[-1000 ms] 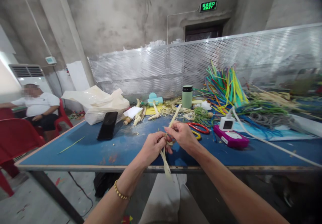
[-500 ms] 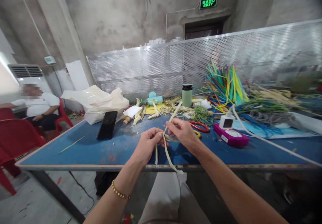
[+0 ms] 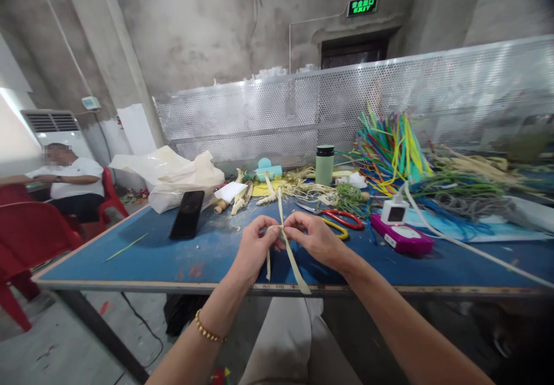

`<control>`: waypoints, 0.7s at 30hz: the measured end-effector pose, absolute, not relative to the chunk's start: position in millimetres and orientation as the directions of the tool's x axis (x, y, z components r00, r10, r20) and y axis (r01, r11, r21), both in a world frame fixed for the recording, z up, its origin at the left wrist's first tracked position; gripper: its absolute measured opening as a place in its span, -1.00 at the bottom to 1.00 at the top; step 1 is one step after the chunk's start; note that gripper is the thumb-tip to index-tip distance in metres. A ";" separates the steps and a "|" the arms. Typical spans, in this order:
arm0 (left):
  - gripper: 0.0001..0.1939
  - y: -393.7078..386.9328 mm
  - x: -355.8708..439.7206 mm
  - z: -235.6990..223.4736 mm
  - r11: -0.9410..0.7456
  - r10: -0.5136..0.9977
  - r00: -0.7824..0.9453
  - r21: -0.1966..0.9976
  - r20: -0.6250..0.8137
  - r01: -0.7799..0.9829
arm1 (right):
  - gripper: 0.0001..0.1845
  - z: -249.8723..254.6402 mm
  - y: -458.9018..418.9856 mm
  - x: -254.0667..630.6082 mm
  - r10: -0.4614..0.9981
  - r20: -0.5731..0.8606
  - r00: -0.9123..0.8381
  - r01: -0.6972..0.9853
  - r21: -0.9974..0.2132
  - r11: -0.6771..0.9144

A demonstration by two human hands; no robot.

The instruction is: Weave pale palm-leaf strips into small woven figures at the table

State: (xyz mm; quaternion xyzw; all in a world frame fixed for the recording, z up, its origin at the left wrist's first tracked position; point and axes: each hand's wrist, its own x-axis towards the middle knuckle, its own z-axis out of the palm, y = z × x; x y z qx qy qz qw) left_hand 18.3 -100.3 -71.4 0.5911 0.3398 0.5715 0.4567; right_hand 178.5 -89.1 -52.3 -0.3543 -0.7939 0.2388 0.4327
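Pale flat plant-fibre strips (image 3: 295, 265) cross between my hands above the table's front edge. My left hand (image 3: 258, 242) is closed in a pinch at the crossing, and a short strip end hangs below it. My right hand (image 3: 312, 236) pinches the strips at the same spot, its fingertips almost touching the left ones. One strip end stands up above the fingers; a longer end hangs down toward my lap. The exact crossing is partly hidden by the fingers. Just beyond my right hand lie scissors (image 3: 346, 219) with red and yellow handles.
On the blue table (image 3: 142, 264) are a black phone (image 3: 187, 215), a green bottle (image 3: 324, 165), a magenta box (image 3: 402, 236) with a white charger and cable, and a plastic bag (image 3: 173, 174). Colourful strips (image 3: 393, 148) pile at the back right. A person (image 3: 71, 177) sits at the left.
My right hand has come down and closer to my left hand. The raised strip end, slanted right before, now stands nearly upright. The scissors' blades have come into sight.
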 end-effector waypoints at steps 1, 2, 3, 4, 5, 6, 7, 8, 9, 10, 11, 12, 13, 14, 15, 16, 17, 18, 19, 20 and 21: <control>-0.81 -100.7 18.4 -70.1 -0.362 0.926 0.083 0.929 0.367 -0.072 | -0.87 -51.8 -89.7 178.3 0.762 0.529 -0.374 0.378 -0.663 0.646; -0.81 -100.9 18.6 -69.2 -0.370 0.927 0.049 0.929 0.371 -0.031 | -0.87 -51.4 -90.3 177.9 0.753 0.543 -0.373 0.399 -0.638 0.658; -0.82 -100.8 18.9 -68.7 -0.374 0.927 0.021 0.927 0.374 -0.001 | -0.88 -51.0 -90.9 177.5 0.741 0.558 -0.372 0.421 -0.610 0.671; -0.82 -100.6 19.2 -68.7 -0.375 0.927 0.004 0.927 0.375 0.019 | -0.89 -51.0 -91.3 177.0 0.728 0.576 -0.372 0.445 -0.577 0.685; -0.83 -100.1 19.5 -69.1 -0.376 0.927 -0.002 0.926 0.376 0.029 | -0.89 -51.2 -91.5 176.6 0.712 0.596 -0.372 0.471 -0.540 0.698; -0.83 -99.6 19.8 -69.7 -0.378 0.926 0.001 0.925 0.378 0.037 | -0.89 -51.9 -91.4 176.2 0.695 0.615 -0.373 0.495 -0.501 0.710; -0.84 -99.1 20.1 -70.4 -0.383 0.924 0.005 0.922 0.384 0.049 | -0.89 -52.8 -91.0 175.9 0.677 0.634 -0.374 0.516 -0.465 0.720; -0.84 -98.6 20.3 -71.0 -0.392 0.920 0.007 0.918 0.393 0.065 | -0.88 -54.0 -90.4 175.6 0.660 0.650 -0.376 0.530 -0.433 0.729; -0.84 -98.1 20.3 -71.6 -0.405 0.914 0.003 0.910 0.406 0.086 | -0.88 -55.3 -89.8 175.3 0.648 0.660 -0.381 0.538 -0.412 0.735; -0.83 -97.7 20.3 -72.1 -0.418 0.907 -0.002 0.902 0.421 0.110 | -0.87 -56.4 -89.3 175.1 0.639 0.666 -0.385 0.541 -0.398 0.741; -0.83 -97.2 20.2 -72.6 -0.428 0.901 -0.008 0.894 0.433 0.134 | -0.87 -57.2 -89.0 174.8 0.635 0.668 -0.388 0.542 -0.392 0.743; -0.83 -96.6 20.0 -73.0 -0.434 0.898 -0.008 0.889 0.440 0.148 | -0.88 -57.6 -89.2 174.4 0.637 0.668 -0.386 0.545 -0.392 0.741; -0.82 -95.9 19.8 -73.4 -0.433 0.899 0.004 0.888 0.438 0.155 | -0.89 -57.5 -89.8 174.1 0.646 0.664 -0.377 0.551 -0.399 0.733; -0.82 -95.3 19.4 -73.8 -0.431 0.900 0.013 0.888 0.435 0.158 | -0.90 -57.0 -90.7 173.7 0.659 0.658 -0.365 0.557 -0.413 0.721; -0.81 -94.7 19.1 -74.3 -0.426 0.904 0.028 0.892 0.427 0.153 | -0.91 -56.0 -91.9 173.5 0.675 0.648 -0.353 0.558 -0.434 0.708; -0.81 -94.3 18.8 -74.7 -0.424 0.905 0.029 0.894 0.424 0.146 | -0.91 -54.8 -93.1 173.4 0.693 0.633 -0.344 0.551 -0.462 0.695; -0.81 -94.1 18.5 -75.0 -0.421 0.906 0.030 0.896 0.422 0.141 | -0.91 -53.6 -94.1 173.5 0.713 0.613 -0.340 0.537 -0.496 0.683; -0.80 -94.1 18.3 -75.1 -0.420 0.907 0.030 0.897 0.420 0.136 | -0.89 -52.6 -94.9 173.8 0.730 0.594 -0.338 0.516 -0.532 0.672; -0.80 -94.4 18.2 -75.0 -0.419 0.907 0.027 0.898 0.420 0.134 | -0.87 -51.7 -95.2 174.2 0.744 0.578 -0.335 0.493 -0.565 0.661; -0.81 -95.0 18.3 -74.6 -0.421 0.906 0.026 0.897 0.422 0.136 | -0.85 -51.1 -95.0 174.7 0.755 0.567 -0.329 0.472 -0.594 0.651; -0.81 -95.7 18.5 -74.0 -0.427 0.904 0.026 0.893 0.427 0.143 | -0.83 -50.7 -94.5 175.1 0.766 0.559 -0.319 0.455 -0.619 0.641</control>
